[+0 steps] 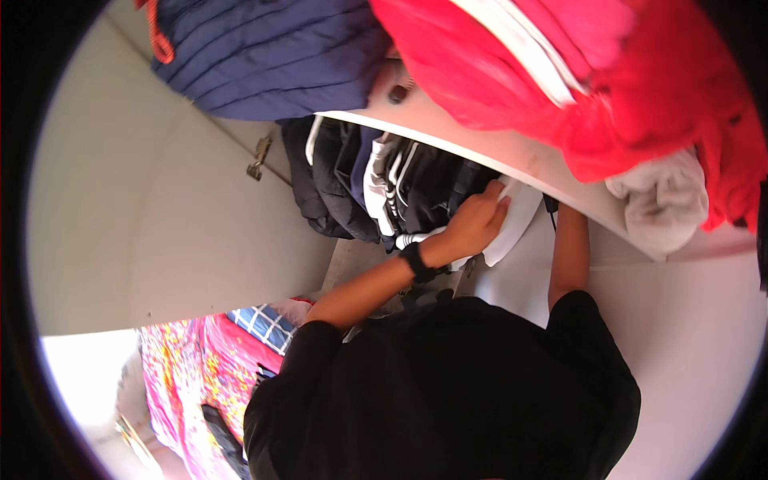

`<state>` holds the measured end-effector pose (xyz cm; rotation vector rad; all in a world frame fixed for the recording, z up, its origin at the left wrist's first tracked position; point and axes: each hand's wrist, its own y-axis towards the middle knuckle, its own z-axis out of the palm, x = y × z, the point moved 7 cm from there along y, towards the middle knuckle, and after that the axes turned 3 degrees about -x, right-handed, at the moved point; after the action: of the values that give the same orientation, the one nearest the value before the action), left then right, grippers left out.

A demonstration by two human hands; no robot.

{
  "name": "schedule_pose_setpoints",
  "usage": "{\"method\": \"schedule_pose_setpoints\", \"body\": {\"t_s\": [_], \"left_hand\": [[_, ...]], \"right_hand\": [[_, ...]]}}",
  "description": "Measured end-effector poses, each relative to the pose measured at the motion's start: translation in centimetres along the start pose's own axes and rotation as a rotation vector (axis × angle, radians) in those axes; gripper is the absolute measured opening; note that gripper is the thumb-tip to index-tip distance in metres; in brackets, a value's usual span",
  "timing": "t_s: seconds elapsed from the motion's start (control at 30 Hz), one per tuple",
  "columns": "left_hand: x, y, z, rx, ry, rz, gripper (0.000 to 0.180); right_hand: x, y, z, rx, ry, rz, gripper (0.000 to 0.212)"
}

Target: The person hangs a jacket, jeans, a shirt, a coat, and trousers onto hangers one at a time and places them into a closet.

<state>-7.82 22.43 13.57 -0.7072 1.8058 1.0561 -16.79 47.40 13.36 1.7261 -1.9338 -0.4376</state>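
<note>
While the left hand (474, 228) works a white garment (520, 220) below the shelf (436, 116), its fingers pinch the upper cloth | right hand hidden past the shelf edge; its fingers I cannot tell | shifting it calls for ducking that edge; hanging clothes (376, 192) crowd left, room opens rightward by the pale panel (688, 320)

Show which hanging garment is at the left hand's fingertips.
The white garment at the row's right end, by the left hand; the other hanging clothes, mostly dark, are farther left.
</note>
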Motion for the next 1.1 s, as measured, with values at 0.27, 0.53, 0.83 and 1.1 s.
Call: {"method": "schedule_pose_setpoints", "body": {"t_s": [0.27,0.53,0.83,1.1], "left_hand": [[9.6,4.6,0.1,0.034,0.44,-0.089,0.028],[14.0,-14.7,-6.7,0.466,0.485,-0.221,0.059],[14.0,-64.4,-27.9,-0.559,0.655,-1.244,0.048],[5.6,-88.2,-24.5,-1.305,0.524,-1.514,0.038]], "right_hand": [[6.7,1.8,4.4,0.031,0.039,-0.127,0.031],[11.6,-6.6,2.8,-0.099,0.176,-0.265,0.032],[25.0,-26.9,21.3,1.082,0.429,0.046,0.033],[70.7,-49.6,23.4,2.002,0.534,-0.545,0.026]]}}
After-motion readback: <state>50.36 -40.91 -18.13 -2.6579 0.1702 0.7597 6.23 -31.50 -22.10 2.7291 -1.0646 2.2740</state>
